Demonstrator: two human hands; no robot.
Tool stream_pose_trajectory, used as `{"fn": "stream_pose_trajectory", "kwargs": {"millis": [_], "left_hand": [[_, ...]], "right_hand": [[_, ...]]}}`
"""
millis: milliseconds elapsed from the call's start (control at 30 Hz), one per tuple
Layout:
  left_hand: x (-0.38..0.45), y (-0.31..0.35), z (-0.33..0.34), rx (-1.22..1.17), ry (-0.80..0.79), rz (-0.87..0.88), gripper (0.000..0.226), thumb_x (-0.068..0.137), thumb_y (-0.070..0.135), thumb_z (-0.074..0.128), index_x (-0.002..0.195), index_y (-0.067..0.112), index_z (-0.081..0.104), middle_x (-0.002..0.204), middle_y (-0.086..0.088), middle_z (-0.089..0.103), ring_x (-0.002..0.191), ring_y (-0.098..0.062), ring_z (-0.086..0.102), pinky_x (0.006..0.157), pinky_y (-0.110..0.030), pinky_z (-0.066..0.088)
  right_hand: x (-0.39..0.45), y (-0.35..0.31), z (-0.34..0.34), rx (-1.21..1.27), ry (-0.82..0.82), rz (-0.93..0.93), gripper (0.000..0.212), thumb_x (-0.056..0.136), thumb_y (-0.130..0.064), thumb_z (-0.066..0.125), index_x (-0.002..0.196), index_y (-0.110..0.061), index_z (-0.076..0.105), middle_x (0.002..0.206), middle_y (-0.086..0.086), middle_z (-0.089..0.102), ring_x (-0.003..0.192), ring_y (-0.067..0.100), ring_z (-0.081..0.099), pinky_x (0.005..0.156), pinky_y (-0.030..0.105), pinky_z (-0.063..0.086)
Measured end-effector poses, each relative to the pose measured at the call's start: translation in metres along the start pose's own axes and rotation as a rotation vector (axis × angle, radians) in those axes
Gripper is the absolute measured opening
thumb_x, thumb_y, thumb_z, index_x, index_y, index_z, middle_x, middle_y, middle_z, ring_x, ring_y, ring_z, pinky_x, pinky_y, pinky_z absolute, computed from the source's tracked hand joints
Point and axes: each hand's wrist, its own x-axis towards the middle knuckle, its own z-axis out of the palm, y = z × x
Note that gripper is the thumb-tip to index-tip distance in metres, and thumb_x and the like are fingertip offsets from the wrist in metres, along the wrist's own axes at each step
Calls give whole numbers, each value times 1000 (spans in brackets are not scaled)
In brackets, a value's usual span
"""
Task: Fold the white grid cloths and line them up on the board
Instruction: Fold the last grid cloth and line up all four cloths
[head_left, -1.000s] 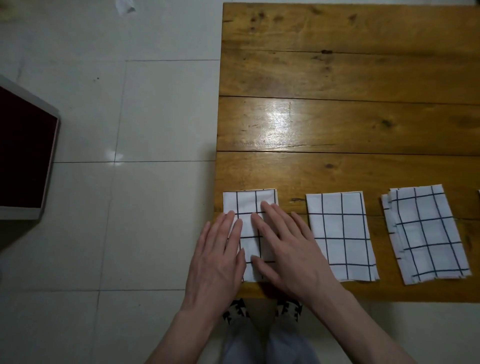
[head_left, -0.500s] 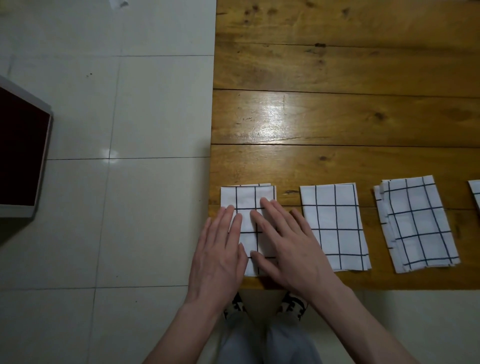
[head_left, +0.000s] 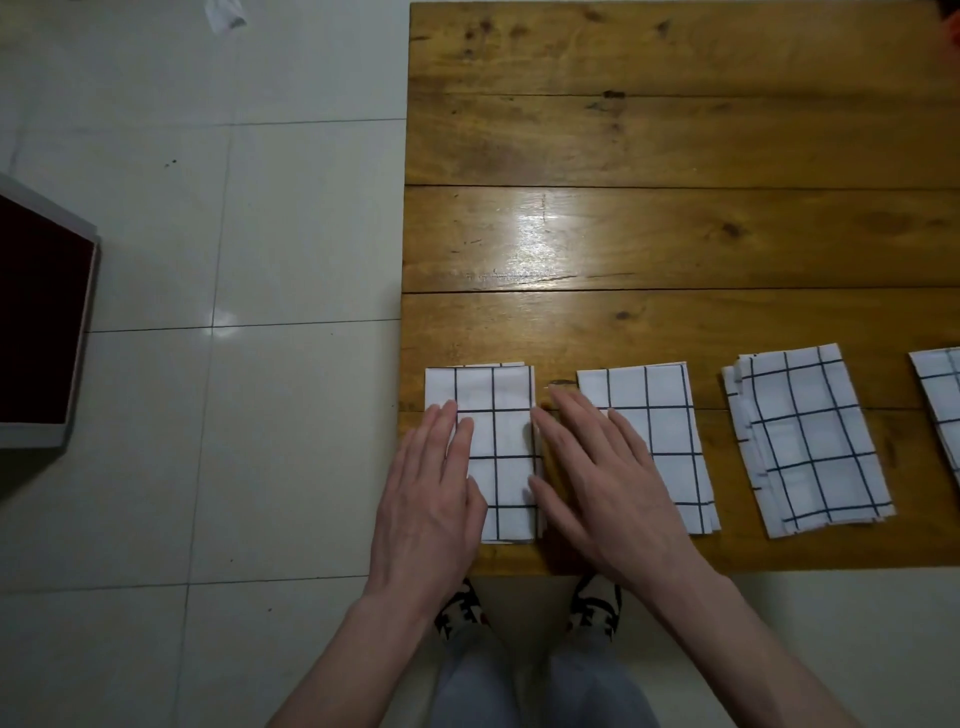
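Observation:
Several folded white grid cloths lie in a row along the near edge of the wooden board. The leftmost cloth sits between my hands. My left hand lies flat, fingers apart, on that cloth's left edge. My right hand lies flat at its right edge and covers the lower left part of the second cloth. A third cloth, slightly tilted, lies further right. A fourth cloth is cut off by the frame's right edge.
White tiled floor spreads to the left of the board. A dark red box with a pale rim stands at the far left. My patterned socks show below the board's near edge. A scrap of paper lies on the floor at the top.
Both hands have slid apart from the middle of the leftmost cloth toward its side edges, uncovering its centre. The camera shifted a little; the fourth cloth's edge has come into view.

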Motion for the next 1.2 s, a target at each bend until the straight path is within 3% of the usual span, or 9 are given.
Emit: {"fn": "stream_pose_trajectory", "kwargs": {"millis": [100, 267, 500, 667, 800, 1200], "left_hand": [[4, 20, 0, -29, 12, 4, 58, 97, 14, 58, 152, 6, 45, 161, -14, 41, 153, -28, 34, 121, -48, 37], [11, 70, 10, -89, 26, 82, 50, 102, 19, 51, 150, 7, 48, 157, -13, 47, 149, -26, 40, 121, -49, 38], [8, 128, 40, 5, -38, 131, 57, 104, 33, 34, 154, 10, 44, 159, -9, 46, 150, -24, 40, 122, -46, 36], [0, 136, 53, 106, -63, 99, 59, 101, 32, 45, 156, 11, 42, 162, -10, 42, 152, -25, 36, 127, -43, 25], [-4, 130, 50, 106, -77, 55, 66, 95, 30, 55, 157, 10, 41, 162, -11, 41, 153, -27, 34, 123, -47, 29], [12, 133, 55, 49, -41, 68, 62, 98, 27, 50, 156, 9, 39, 163, -14, 40, 154, -28, 33, 122, -50, 34]], "right_hand": [[-18, 22, -6, 3, 38, 39, 65, 106, -52, 38, 164, -23, 27, 174, 0, 18, 161, 14, 10, 130, 38, 8], [-50, 65, -10, -37, 96, 127, 63, 106, -37, 53, 162, -19, 31, 170, 4, 26, 157, 20, 24, 127, 46, 25], [-77, 92, -7, 3, 138, 194, 61, 101, -34, 59, 157, -15, 43, 162, 8, 43, 144, 26, 47, 117, 41, 37], [-79, 91, 1, -8, 178, 119, 58, 97, -31, 63, 151, -11, 50, 152, 12, 52, 135, 25, 54, 112, 34, 38], [-75, 81, 5, -5, 177, 74, 58, 97, -31, 66, 150, -11, 52, 150, 11, 54, 135, 25, 54, 111, 36, 43], [-65, 84, 0, -48, 214, 133, 57, 98, -32, 65, 150, -12, 54, 153, 9, 53, 141, 25, 47, 111, 41, 44]]}}
